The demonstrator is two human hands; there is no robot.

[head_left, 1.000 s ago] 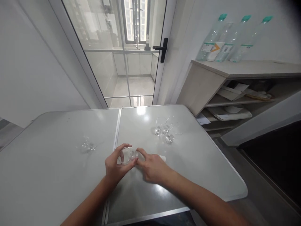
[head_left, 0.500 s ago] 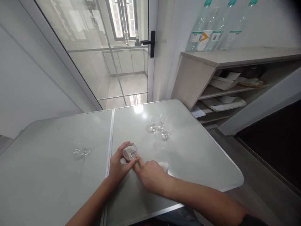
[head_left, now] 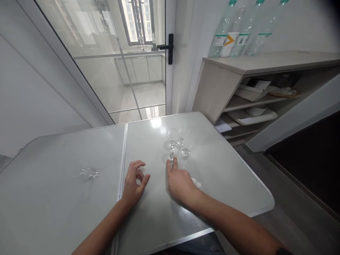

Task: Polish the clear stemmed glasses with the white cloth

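Note:
My right hand (head_left: 182, 182) reaches forward with two fingers at a small clear stemmed glass (head_left: 172, 156), gripping its lower part. That glass is beside a group of stemmed glasses: one at the left (head_left: 172, 134), one at the back (head_left: 183, 133) and one at the right (head_left: 186, 153). A piece of white cloth or tissue (head_left: 196, 182) shows partly from behind my right hand. Nothing is in my left hand (head_left: 134, 180), which hovers over or rests on the table with its fingers curved and apart.
The grey table (head_left: 148, 212) has a metal seam (head_left: 124, 152) running across it. At the left lies clear glassware (head_left: 89, 173) that is hard to make out. Behind stand a glass door (head_left: 143, 85) and a shelf unit (head_left: 225, 81) with several plastic bottles (head_left: 219, 40) on top.
The glass has left my left hand and moved right and away from me in my right hand, to the other glasses. My left hand has opened and stayed near its place.

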